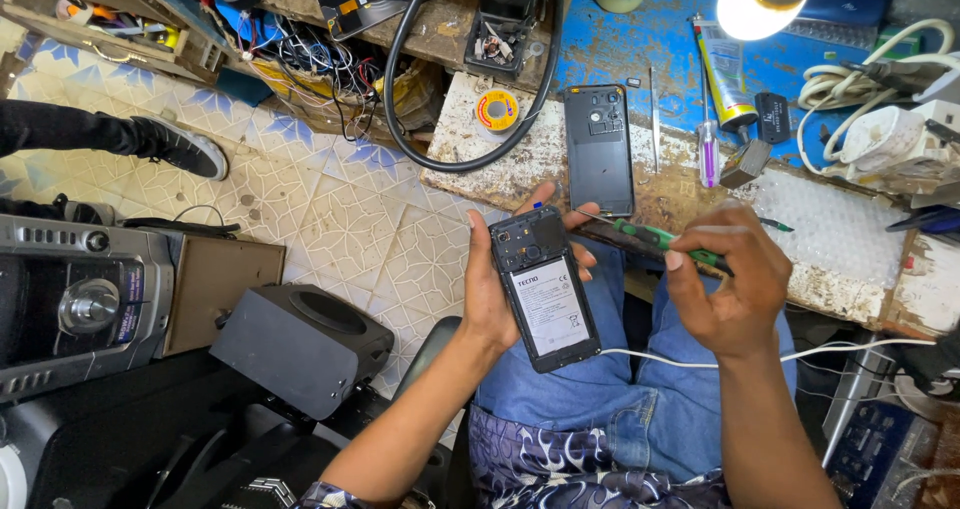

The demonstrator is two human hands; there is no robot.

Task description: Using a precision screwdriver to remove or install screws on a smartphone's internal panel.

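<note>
Left hand (pixel 497 304) is cradling an opened phone (pixel 545 287) over the lap, just off the near edge of the tabletop (pixel 690 184); fingers are wrapping its sides, thumb along the left edge. Right hand (pixel 728 284) is pinching a green-handled screwdriver (pixel 650 235), fingers pressed together on the grip, thin metal tip pointing at the phone's upper right corner, near the camera end.

Progress, judging from the layout: the back cover (pixel 598 149) is already off, lying inner side up on the tabletop toward its near left corner. The phone's inner frame is looking intact, battery with its white label sitting in place. So the opening is done; the internals are not yet out.

Materials: phone is a dark glossy slab, rounded corners. Cover is matte black plastic with a camera cutout. Tabletop is worn wood, patchy white and blue paint, gritty. A solder spool (pixel 497 110) is sitting near the left edge, a black cable (pixel 400 119) is looping around it. Bubble wrap (pixel 825 224) is lying at the near right.
</note>
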